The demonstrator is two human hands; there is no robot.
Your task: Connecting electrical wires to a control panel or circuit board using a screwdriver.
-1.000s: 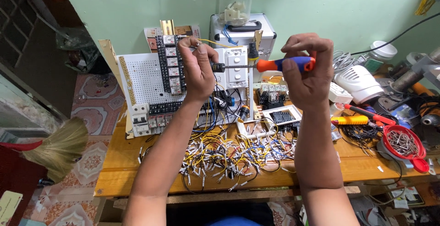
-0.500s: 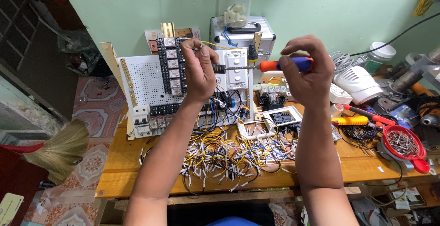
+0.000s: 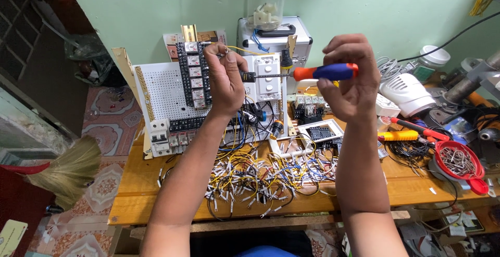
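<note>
Screwdriver [image 3: 323, 72] raised slightly, loose wires [image 3: 260, 176] below, jar [image 3: 266, 1] behind

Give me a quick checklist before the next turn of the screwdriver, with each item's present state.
1. Right hand grips the screwdriver by its orange and blue handle: ok.
2. Left hand holds the small black part up off the table: ok.
3. Screwdriver tip meets the small black part: ok, though whether it sits in a screw cannot tell.
4. Yellow wire seated in the part: cannot tell, fingers hide the joint.
5. Loose wire pile lies apart from both hands, below them on the wooden table: ok.
</note>
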